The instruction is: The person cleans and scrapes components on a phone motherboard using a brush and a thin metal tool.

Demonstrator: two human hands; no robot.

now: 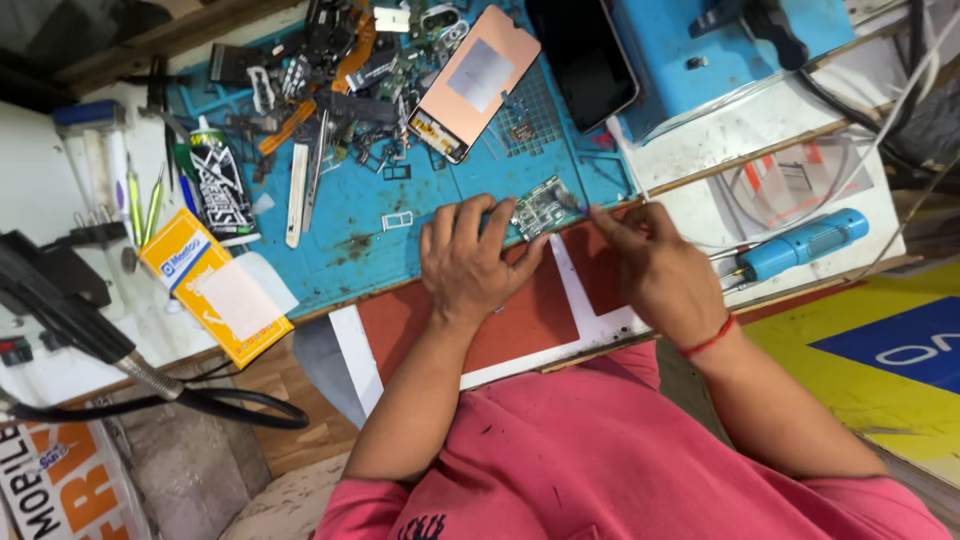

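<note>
Head view, looking down on a cluttered repair counter [800,120] with a white, scuffed top. A blue rubber work mat [360,215], stained and gridded in one patch, covers the middle of it.

The left hand [470,262] lies palm-down at the mat's near edge, fingers closed on the left side of a small circuit board [543,207], a flat, irregular piece, grey-green with dense metallic components. The board rests on the mat between the two hands. The right hand [655,268], a red thread band at its wrist, has fingers pinched together on a thin dark tool [574,204] whose tip meets the board's right edge; the kind of tool is too small to tell.

Behind the board lies a phone display panel [472,82], rectangular with rounded corners, its copper-coloured back facing up. A dark, glossy phone [583,58] lies just beside it to the right. Loose metal frames, flex strips and tweezers litter the mat's far left. A black-and-white glue tube [220,180] and a yellow cardboard box [212,285] sit at the mat's left edge. A blue cylindrical electric screwdriver [805,243] lies on the counter, right of the right hand.
</note>
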